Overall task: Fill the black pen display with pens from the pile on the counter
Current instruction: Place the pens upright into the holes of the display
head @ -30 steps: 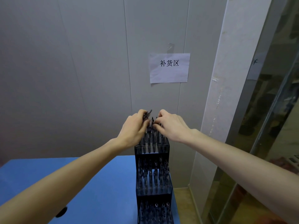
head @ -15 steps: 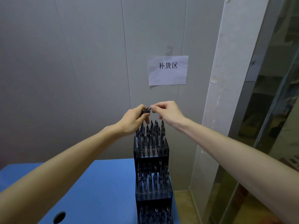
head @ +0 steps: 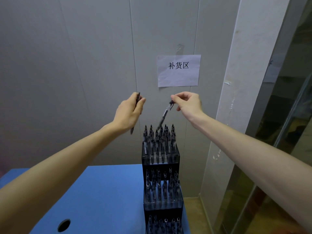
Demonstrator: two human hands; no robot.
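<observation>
The black tiered pen display [head: 160,166] stands at the right end of the blue counter [head: 94,196], with several dark pens upright in each of its three tiers. My left hand [head: 129,112] is raised above and left of the top tier and grips a dark pen [head: 137,100] whose tip pokes out below the palm. My right hand [head: 187,103] pinches the top end of another pen [head: 164,114], which hangs slanted with its tip just over the top tier's pens. The pile of pens is out of view.
A grey panelled wall is directly behind the display, with a paper sign [head: 178,70] taped to it. A white pillar [head: 236,98] and a glass partition [head: 287,132] stand to the right. The counter has a round hole [head: 63,225] near its front left.
Both hands have risen from the top tier and moved apart. A second ago they were together at the pen tops; now each holds its own pen, the right one over the tier.
</observation>
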